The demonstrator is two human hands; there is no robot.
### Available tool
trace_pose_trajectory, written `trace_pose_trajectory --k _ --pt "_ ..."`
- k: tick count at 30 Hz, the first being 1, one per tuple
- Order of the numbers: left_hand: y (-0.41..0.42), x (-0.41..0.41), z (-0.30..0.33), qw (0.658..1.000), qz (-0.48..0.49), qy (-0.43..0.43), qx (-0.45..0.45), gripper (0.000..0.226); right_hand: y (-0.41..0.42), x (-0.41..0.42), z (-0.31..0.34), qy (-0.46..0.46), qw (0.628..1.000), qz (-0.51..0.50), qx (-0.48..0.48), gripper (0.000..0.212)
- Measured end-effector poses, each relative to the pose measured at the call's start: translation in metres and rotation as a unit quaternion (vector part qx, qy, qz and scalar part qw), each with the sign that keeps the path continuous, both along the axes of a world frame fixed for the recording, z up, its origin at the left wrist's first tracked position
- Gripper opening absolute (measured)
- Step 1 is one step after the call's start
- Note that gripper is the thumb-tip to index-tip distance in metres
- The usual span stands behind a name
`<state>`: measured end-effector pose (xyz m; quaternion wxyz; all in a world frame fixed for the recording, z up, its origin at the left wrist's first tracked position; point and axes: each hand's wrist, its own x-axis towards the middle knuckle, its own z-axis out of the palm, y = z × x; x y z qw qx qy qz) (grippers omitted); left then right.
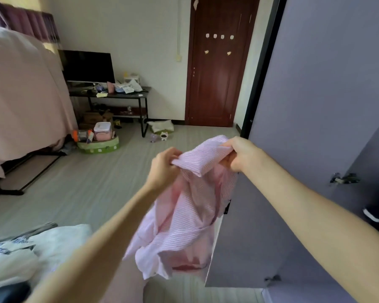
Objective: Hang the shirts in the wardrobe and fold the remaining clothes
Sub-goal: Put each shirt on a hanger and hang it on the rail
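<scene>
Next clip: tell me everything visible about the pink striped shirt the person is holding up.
The pink striped shirt looks like thin woven cloth, pale pink with fine white stripes. It hangs in the air, crumpled and unfolded, with its lower part bunched in loose folds. The left hand and right hand both grip its top edge, which is stretched between them. No hanger shows. It hangs above the floor, just left of the grey wardrobe door, partly overlapping the door's edge in the picture.
</scene>
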<state>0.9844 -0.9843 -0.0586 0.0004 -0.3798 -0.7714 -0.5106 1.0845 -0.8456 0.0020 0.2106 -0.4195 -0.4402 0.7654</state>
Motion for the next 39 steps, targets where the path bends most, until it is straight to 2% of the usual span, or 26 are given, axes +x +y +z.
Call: trace_pose_trajectory --k 3,4,6,8,9,10,11,13,14,15,17,19,21,23,24,26,27,28,30,31,32,35,37,39 --pt "0.004 -0.032 0.043 0.988 -0.079 0.047 -0.127 0.024 0.007 0.012 -0.012 -0.081 0.988 0.072 0.108 0.007" --pt "0.007 -0.041 0.055 0.983 -0.074 0.076 -0.152 0.025 0.008 0.016 -0.015 -0.134 0.967 0.127 0.176 0.012" --pt "0.017 -0.050 0.070 0.965 -0.051 0.151 -0.207 0.026 0.005 0.018 -0.016 -0.227 0.891 0.273 0.281 0.019" --pt "0.026 -0.048 0.066 0.944 -0.039 0.203 -0.257 0.019 0.000 0.017 -0.016 -0.263 0.825 0.376 0.331 0.023" --pt "0.029 -0.045 0.058 0.941 -0.032 0.209 -0.265 0.015 -0.003 0.015 -0.019 -0.259 0.814 0.402 0.331 0.023" --pt "0.029 -0.040 0.047 0.946 -0.026 0.195 -0.259 0.011 -0.006 0.015 -0.020 -0.251 0.816 0.414 0.316 0.021" --pt "0.026 -0.037 0.034 0.961 -0.031 0.143 -0.235 0.008 -0.007 0.016 -0.024 -0.231 0.835 0.412 0.282 0.022" --pt "0.011 -0.036 0.008 0.985 -0.076 -0.082 -0.133 0.027 0.000 0.018 -0.032 -0.164 0.895 0.374 0.177 0.027" --pt "-0.002 -0.036 -0.009 0.966 -0.108 -0.223 -0.075 0.041 0.003 0.019 -0.036 -0.133 0.921 0.346 0.122 0.028" --pt "-0.015 -0.036 -0.026 0.943 -0.124 -0.309 -0.026 0.052 0.008 0.021 -0.038 -0.105 0.940 0.312 0.087 0.028" --pt "-0.038 -0.034 -0.060 0.927 -0.117 -0.357 0.005 0.055 0.016 0.021 -0.040 -0.065 0.965 0.250 0.045 0.027" --pt "-0.054 -0.028 -0.087 0.930 -0.129 -0.343 -0.030 0.054 0.018 0.018 -0.038 -0.032 0.979 0.198 0.021 0.030" --pt "-0.062 -0.018 -0.109 0.931 -0.189 -0.291 -0.112 0.065 0.022 0.014 -0.033 -0.005 0.989 0.145 0.001 0.029" --pt "-0.058 -0.005 -0.124 0.934 -0.238 -0.179 -0.196 0.092 0.023 0.011 -0.027 0.020 0.995 0.097 -0.017 0.025" --pt "-0.050 0.002 -0.129 0.940 -0.232 -0.108 -0.226 0.105 0.023 0.009 -0.024 0.032 0.996 0.076 -0.024 0.025" --pt "-0.030 0.017 -0.138 0.959 -0.154 0.003 -0.237 0.117 0.023 0.008 -0.020 0.050 0.997 0.043 -0.026 0.025" --pt "-0.019 0.023 -0.140 0.971 -0.098 0.019 -0.219 0.113 0.022 0.008 -0.017 0.055 0.998 0.034 -0.023 0.026" --pt "-0.007 0.026 -0.138 0.982 -0.036 -0.003 -0.187 0.102 0.022 0.011 -0.014 0.060 0.998 0.024 -0.021 0.026" --pt "0.012 0.023 -0.129 0.989 0.079 -0.062 -0.105 0.060 0.025 0.018 -0.009 0.074 0.997 -0.012 -0.027 0.027" --pt "0.016 0.018 -0.122 0.989 0.100 -0.071 -0.086 0.041 0.026 0.023 -0.009 0.085 0.995 -0.040 -0.032 0.028" --pt "0.021 0.012 -0.114 0.991 0.094 -0.066 -0.074 0.029 0.030 0.030 -0.010 0.104 0.991 -0.078 -0.041 0.029" --pt "0.021 -0.002 -0.078 0.997 0.021 -0.040 -0.068 0.022 0.036 0.048 -0.025 0.169 0.971 -0.150 -0.073 0.032" --pt "0.020 -0.005 -0.049 0.997 -0.027 -0.018 -0.068 0.020 0.033 0.057 -0.041 0.132 0.980 -0.132 -0.063 0.031" --pt "0.023 -0.001 -0.021 0.994 -0.077 -0.001 -0.077 0.024 0.025 0.063 -0.055 0.021 0.994 -0.095 0.046 0.022"
